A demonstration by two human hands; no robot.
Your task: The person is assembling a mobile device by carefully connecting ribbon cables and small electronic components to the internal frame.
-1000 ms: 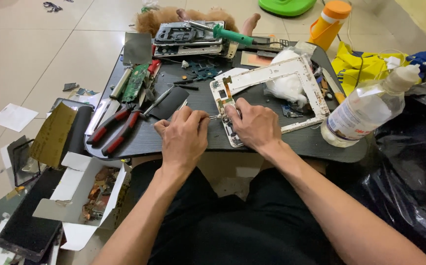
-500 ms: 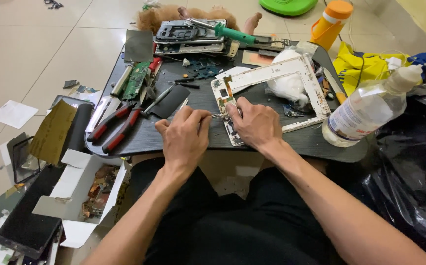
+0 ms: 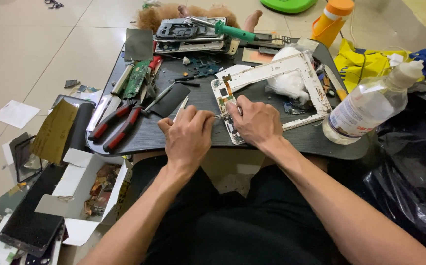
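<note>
A white tablet frame (image 3: pixel 298 63) lies on a small black table (image 3: pixel 208 95) in the head view. My right hand (image 3: pixel 254 121) presses down on the frame's near left corner. My left hand (image 3: pixel 188 135) is closed around a thin metal tool (image 3: pixel 181 109), whose tip points at that corner beside my right fingers. White tissue (image 3: pixel 286 81) sits inside the frame's opening. My arms reach over my lap in dark clothing.
Red-handled pliers (image 3: pixel 117 122), a green circuit board (image 3: pixel 135 78), a green-handled soldering iron (image 3: pixel 235 32) and stacked device parts (image 3: pixel 188 34) lie on the table. A clear bottle (image 3: pixel 365 110) stands at right. An open cardboard box (image 3: pixel 92 189) and dark screens lie on the floor, left.
Both hands stay at the frame's corner with only slight shifts. The camera view has tilted slightly.
</note>
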